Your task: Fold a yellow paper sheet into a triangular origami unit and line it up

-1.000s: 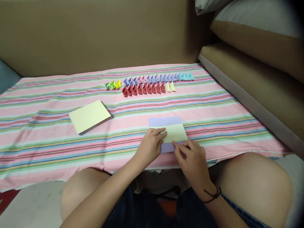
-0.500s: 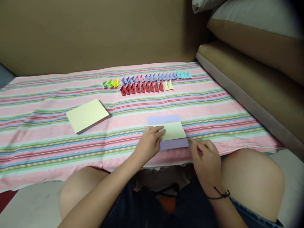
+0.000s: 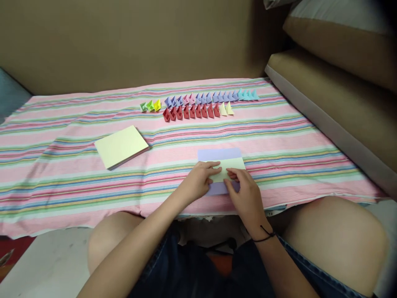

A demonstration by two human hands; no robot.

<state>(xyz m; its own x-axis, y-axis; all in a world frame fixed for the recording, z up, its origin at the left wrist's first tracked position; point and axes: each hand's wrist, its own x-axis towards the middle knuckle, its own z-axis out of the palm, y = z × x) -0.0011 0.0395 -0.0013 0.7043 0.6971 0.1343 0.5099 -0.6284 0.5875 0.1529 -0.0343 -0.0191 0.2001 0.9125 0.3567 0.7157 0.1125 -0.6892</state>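
Note:
In front of me on the striped cloth lies a paper [image 3: 234, 164] with a cream band between two lilac strips. My left hand [image 3: 201, 177] rests on its left part, fingers stretched out and flat. Over the lower right part is my right hand [image 3: 243, 188], its thumb and fingertips apart on the paper, around the line where cream meets lilac. Both hands cover some of the sheet. A thin black cord circles the right wrist.
Left of the hands sits a stack of cream-topped paper [image 3: 122, 147]. Behind stand rows of small folded paper shapes, among them red ones [image 3: 192, 111], turquoise ones [image 3: 248, 95] and a yellow one [image 3: 157, 105]. Sofa cushions [image 3: 328, 103] rise on the right.
My right hand has moved left from beside the paper's right edge onto it. The left hand stays on the paper. The whole view has shifted slightly.

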